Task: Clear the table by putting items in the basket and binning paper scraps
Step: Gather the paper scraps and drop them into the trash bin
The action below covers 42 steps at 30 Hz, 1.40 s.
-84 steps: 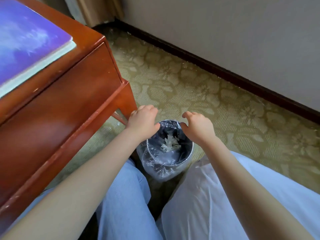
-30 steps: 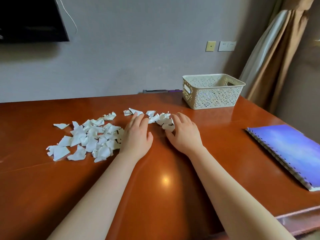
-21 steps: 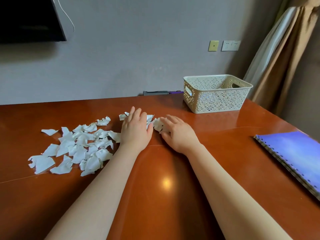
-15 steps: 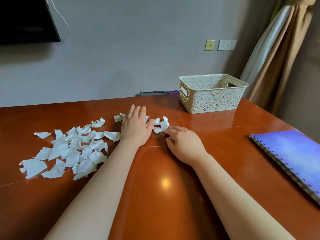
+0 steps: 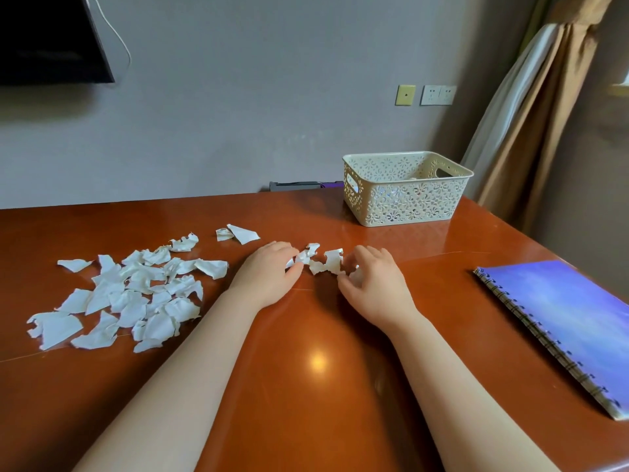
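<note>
1. Left hand (image 5: 269, 274) lay curled on the table (image 5: 306, 386), thumb touching small scraps (image 5: 320, 260).
2. Right hand (image 5: 372, 287) pinched those scraps, strung sideways between both hands.
3. Big scrap pile (image 5: 129, 294) sat left; basket (image 5: 405, 189) beyond the right hand.

No text, label, brand, number or sign can be read anywhere: the notebook (image 5: 571, 321) at 3 o'clock shows a plain purple cover (no title), and the paper scraps (image 5: 129, 294) are blank.

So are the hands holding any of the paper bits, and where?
The right hand pinches small paper scraps by their right edge, fingers curled. The left hand only rests against them, lifting nothing.
</note>
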### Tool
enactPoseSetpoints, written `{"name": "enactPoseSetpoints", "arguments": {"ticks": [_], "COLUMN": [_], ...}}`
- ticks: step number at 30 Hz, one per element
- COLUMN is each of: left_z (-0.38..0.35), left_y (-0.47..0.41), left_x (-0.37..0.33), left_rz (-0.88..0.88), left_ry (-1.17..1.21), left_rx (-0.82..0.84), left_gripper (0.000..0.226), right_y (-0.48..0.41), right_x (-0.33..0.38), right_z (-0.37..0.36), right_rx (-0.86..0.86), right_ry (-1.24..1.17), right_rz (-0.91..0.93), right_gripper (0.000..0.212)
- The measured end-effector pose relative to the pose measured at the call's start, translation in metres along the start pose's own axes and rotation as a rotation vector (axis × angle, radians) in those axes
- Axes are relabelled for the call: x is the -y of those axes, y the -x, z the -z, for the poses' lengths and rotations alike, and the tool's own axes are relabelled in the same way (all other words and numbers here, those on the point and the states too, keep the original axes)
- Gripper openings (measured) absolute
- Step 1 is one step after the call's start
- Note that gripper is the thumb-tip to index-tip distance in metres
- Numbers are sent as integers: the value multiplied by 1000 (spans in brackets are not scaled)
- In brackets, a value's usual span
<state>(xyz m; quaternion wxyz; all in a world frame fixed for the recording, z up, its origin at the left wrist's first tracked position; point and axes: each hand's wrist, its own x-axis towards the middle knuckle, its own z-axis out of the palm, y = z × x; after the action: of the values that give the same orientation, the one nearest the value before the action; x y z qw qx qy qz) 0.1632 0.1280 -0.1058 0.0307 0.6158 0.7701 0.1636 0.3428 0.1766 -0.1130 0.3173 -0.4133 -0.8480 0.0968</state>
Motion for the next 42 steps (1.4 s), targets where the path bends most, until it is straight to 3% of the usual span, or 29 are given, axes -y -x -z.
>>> {"name": "enactPoseSetpoints", "arguments": {"ticks": [2, 4, 7, 9, 16, 21, 24, 27, 30, 33, 36, 42], "left_z": [0, 1, 1, 1, 4, 7, 8, 7, 7, 6, 3, 1], "left_y": [4, 4, -1, -5, -6, 7, 20, 29, 28, 24, 21, 22], "left_x": [0, 1, 2, 3, 1, -2, -2, -5, -3, -2, -3, -5], "left_rz": [25, 23, -54, -102, -135, -79, -20, -12, -41, -72, -58, -70], "left_ry": [17, 3, -56, -55, -44, 53, 151, 151, 156, 46, 7, -31], "left_rx": [-59, -114, -53, 37, 153, 118, 73, -1, -21, 52, 24, -126], "left_gripper": [46, 53, 56, 53, 43, 47, 50, 45, 57, 54, 42, 26], "right_y": [-1, -3, -6, -6, 7, 20, 22, 17, 13, 14, 16, 18], "right_x": [2, 4, 3, 3, 1, -2, -1, 3, 5, 5, 6, 9], "right_z": [0, -2, -6, -6, 9, 19, 18, 13, 7, 8, 8, 9], "right_rx": [-16, 92, 309, 361, 278, 225, 157, 252, 350, 250, 153, 123], "right_ry": [29, 71, 146, 157, 24, -43, -34, 74, 184, 226, 259, 259], "right_rz": [30, 58, 65, 69, 32, -45, -32, 66, 104, 134, 151, 112], "right_gripper": [36, 56, 53, 45, 38, 27, 45, 64, 51, 35, 23, 30]}}
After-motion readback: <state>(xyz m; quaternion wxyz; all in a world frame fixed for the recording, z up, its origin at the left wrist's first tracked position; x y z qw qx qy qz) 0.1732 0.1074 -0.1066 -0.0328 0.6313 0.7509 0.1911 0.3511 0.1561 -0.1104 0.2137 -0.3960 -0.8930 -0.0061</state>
